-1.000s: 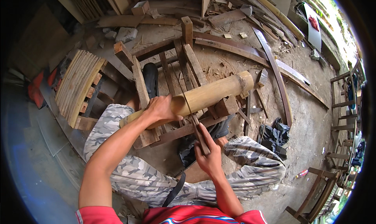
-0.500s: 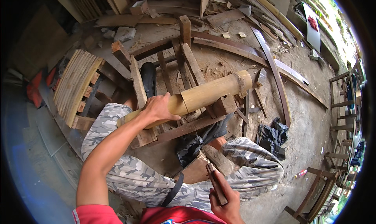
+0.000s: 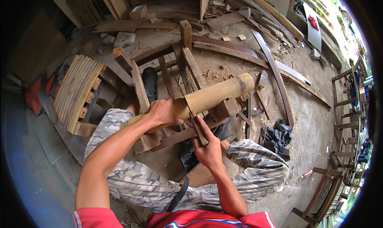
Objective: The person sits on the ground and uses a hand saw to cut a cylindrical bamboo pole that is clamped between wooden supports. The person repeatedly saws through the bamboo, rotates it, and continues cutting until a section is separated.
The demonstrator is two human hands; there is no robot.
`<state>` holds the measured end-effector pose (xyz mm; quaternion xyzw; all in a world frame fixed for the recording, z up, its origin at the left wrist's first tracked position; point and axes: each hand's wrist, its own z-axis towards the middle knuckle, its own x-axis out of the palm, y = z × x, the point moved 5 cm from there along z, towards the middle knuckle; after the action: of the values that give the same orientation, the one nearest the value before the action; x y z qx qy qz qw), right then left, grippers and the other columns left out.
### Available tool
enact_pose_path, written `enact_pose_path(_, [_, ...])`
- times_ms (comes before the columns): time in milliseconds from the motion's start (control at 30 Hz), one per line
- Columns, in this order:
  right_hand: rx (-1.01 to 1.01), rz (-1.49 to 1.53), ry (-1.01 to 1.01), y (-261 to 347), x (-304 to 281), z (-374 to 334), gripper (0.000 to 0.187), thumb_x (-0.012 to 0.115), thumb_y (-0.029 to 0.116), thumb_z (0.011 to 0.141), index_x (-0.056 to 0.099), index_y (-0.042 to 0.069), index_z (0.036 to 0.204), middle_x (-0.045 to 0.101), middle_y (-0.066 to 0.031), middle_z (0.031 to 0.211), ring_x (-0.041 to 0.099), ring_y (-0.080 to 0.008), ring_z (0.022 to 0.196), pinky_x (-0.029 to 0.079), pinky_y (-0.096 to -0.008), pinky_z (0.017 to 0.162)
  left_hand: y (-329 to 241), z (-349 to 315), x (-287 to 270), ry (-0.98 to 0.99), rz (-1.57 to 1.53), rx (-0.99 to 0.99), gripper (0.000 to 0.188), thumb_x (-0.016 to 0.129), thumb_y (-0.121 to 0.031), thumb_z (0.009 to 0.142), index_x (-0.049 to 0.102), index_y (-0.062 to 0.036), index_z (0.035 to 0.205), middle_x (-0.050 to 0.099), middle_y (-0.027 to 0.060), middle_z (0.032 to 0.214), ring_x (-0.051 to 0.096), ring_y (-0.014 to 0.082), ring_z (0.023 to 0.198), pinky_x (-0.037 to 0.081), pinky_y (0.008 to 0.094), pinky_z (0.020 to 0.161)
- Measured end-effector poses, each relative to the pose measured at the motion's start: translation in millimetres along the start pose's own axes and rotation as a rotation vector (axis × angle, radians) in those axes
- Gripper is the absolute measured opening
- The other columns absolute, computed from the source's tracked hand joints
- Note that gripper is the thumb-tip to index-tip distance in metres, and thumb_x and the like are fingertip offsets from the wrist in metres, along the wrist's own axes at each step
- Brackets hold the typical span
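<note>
R hand (image 3: 209,151), gripping saw (image 3: 198,128), fwd vs prev frame; L hand (image 3: 162,112) still clasps bamboo (image 3: 217,92).

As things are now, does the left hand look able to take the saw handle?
Probably not freely: the left hand is holding the bamboo pole, and the right hand grips the saw handle. The handle looks close, though.
</note>
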<state>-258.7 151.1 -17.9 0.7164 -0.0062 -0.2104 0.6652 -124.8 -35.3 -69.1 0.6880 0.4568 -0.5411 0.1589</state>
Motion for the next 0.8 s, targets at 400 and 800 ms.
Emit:
enact_pose_path(400, [0.152,-0.041,0.041,-6.8,-8.8,-28.3,0.065,0.063,0.001,0.091,0.048,0.014,0.152,0.068,-0.0236,0.126,0.066,-0.0393,0.115,0.055,-0.0354,0.091,6.0,1.7,9.1,-0.035,-0.046,0.010,0.088,0.088,-0.058,0.056,0.062,0.0109,0.104,0.071,0.0314,0.088,0.073,0.0453,0.086,0.059,0.0482,0.083])
enact_pose_path(800, [0.284,-0.077,0.128,66.8,-78.3,-138.4,0.065,0.065,-0.001,0.089,0.050,0.011,0.151,0.070,-0.0230,0.123,0.072,-0.0396,0.103,0.058,-0.0384,0.084,13.1,7.5,10.3,-0.008,-0.023,0.019,0.089,0.087,-0.061,0.057,0.059,0.0095,0.104,0.071,0.0285,0.083,0.072,0.0425,0.082,0.057,0.0505,0.082])
